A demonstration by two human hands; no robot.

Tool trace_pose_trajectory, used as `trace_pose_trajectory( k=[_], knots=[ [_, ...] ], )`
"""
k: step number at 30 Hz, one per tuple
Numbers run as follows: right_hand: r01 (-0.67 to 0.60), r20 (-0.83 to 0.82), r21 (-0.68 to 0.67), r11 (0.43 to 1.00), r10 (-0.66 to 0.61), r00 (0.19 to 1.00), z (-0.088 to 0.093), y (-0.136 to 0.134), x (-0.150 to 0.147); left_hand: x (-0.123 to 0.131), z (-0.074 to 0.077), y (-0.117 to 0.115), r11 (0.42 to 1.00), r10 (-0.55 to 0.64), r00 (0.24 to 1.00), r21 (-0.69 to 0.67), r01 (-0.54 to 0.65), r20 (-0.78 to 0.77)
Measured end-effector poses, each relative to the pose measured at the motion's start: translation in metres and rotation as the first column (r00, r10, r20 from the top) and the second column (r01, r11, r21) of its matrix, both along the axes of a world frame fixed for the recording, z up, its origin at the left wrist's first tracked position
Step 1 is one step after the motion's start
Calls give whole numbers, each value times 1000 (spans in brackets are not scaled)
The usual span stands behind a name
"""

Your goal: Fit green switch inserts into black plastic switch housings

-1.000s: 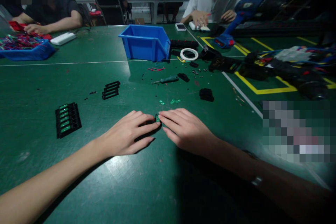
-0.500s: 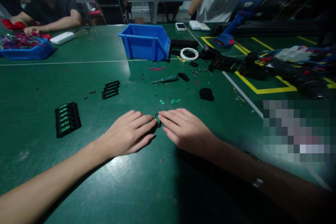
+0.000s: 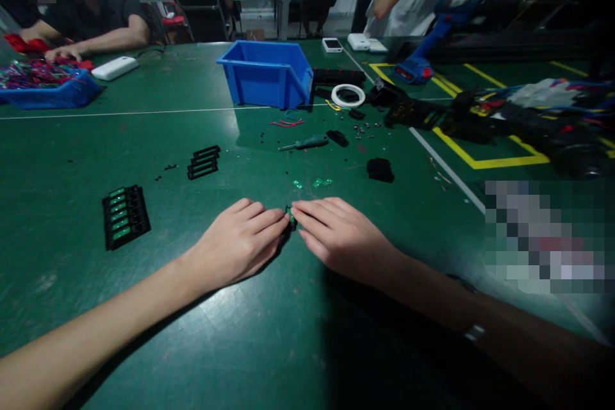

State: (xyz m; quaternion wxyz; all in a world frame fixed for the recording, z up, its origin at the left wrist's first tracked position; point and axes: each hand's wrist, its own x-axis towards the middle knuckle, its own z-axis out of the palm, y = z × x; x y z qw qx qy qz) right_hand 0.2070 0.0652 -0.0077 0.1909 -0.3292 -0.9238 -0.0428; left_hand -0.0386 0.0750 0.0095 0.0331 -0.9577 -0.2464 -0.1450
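Left hand [image 3: 243, 237]: fingers drawn together, tips at the left side of a small black-and-green piece [image 3: 291, 216]. Right hand [image 3: 339, 230]: fingers close together and extended, tips over the piece's right edge, thumb lower and a little apart. Piece low on the green tabletop [image 3: 259, 346], between both sets of fingertips, mostly covered; cannot tell whether either hand pinches it alone. Just beyond the fingers, loose bright-green bits [image 3: 323, 183]. Left of the left hand, a row of black frames with green inserts [image 3: 125, 216], side by side; above it, bare black frames [image 3: 204, 163]. Right, a small cluster of black parts [image 3: 380, 170]. Farther out: screwdriver [image 3: 310, 142], red wires [image 3: 287, 123], scattered screws [image 3: 364, 131], white ring [image 3: 348, 96], blue bin [image 3: 262, 83]. Upper right, blue power drill [image 3: 435, 38]. Far left, a seated co-worker's hand [image 3: 65, 53] beside a blue tray [image 3: 52, 97] heaped with coloured wires.
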Motion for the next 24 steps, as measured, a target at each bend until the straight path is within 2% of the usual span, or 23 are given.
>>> trace_pose_trajectory(
  k=[9, 24],
  knots=[
    [6, -18, 20, 1000, -6, 1000, -1, -2, -1, 6, 1, -5, 998, 9, 1000, 70, -7, -27],
    [40, 30, 69, 997, -42, 999, 3, -10, -3, 8, -1, -8, 997, 32, 999, 68, -31, -13]
  ],
)
